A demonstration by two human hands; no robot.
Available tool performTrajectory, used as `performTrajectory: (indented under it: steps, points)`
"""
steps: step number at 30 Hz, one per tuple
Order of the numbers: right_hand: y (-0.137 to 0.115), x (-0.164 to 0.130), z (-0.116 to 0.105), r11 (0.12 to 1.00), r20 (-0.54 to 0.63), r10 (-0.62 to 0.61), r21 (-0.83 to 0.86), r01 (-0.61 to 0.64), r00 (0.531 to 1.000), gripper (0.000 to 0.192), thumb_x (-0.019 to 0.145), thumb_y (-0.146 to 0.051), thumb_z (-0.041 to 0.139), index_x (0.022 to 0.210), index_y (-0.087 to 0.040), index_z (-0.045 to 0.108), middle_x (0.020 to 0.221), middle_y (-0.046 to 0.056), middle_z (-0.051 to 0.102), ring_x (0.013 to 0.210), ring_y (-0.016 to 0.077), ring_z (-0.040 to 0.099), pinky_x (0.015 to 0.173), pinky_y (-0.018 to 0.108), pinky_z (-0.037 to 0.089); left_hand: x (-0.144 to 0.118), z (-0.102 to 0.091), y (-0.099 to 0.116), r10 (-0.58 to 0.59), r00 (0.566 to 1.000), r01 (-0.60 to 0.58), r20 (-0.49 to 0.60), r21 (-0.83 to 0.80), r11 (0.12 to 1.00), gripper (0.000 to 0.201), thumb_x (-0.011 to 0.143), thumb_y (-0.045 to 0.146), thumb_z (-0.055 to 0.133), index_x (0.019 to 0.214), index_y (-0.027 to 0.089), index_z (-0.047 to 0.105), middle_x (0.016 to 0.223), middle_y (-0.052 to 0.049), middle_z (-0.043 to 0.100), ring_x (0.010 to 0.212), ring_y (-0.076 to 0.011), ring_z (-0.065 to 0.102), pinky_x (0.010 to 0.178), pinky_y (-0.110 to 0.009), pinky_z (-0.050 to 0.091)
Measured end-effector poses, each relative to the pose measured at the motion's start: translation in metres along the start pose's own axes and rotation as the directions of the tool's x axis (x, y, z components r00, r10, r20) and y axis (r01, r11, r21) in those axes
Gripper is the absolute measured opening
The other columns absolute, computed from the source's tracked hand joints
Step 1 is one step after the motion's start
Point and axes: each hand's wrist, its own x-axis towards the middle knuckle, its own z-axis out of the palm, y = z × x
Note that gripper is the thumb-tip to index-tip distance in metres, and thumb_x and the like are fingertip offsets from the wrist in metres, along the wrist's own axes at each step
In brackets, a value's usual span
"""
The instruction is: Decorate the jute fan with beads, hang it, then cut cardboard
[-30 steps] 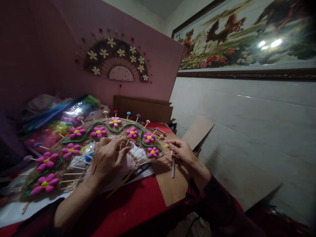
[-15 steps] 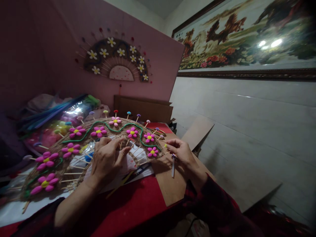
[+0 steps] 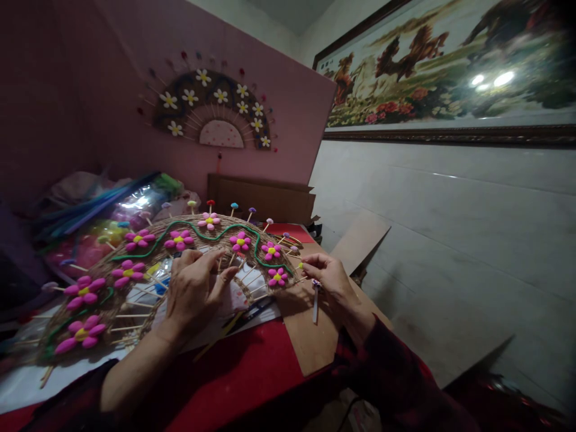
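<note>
A fan-shaped craft piece [image 3: 148, 264] of woven twine and thin wooden sticks lies on the table, with pink flowers and a wavy green cord on it. My left hand [image 3: 194, 289] presses flat on its middle, fingers spread over the sticks. My right hand [image 3: 327, 274] is at the fan's right edge, fingertips pinched on a stick end with a small yellow tip [image 3: 300, 264]. A thin white stick-like tool [image 3: 315, 303] hangs down from that hand.
A finished dark fan with white flowers [image 3: 211, 111] hangs on the pink board. Bags of coloured craft supplies [image 3: 103, 216] lie at the left. Brown cardboard [image 3: 310, 336] lies under my right hand on the red tablecloth [image 3: 243, 378]. A large framed picture [image 3: 450, 72] is on the right wall.
My right hand has shifted slightly left, toward the fan's edge; the white tool moved with it. My left hand has stayed in place.
</note>
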Motion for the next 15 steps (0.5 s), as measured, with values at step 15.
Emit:
performTrajectory:
  steps: [15]
  points:
    - [0.0061, 0.0002, 0.0058, 1.0, -0.081, -0.022, 0.005, 0.023, 0.996, 0.031, 0.049, -0.038, 0.078, 0.063, -0.016, 0.061, 0.06, 0.0, 0.058, 0.054, 0.0121, 0.054, 0.051, 0.026, 0.043, 0.0017, 0.0014, -0.0007, -0.005, 1.0, 0.005, -0.008, 0.007, 1.0, 0.038, 0.085, 0.049, 0.049, 0.103, 0.018, 0.062, 0.072, -0.005, 0.064, 0.078, -0.0254, 0.05, 0.073, -0.038, 0.036]
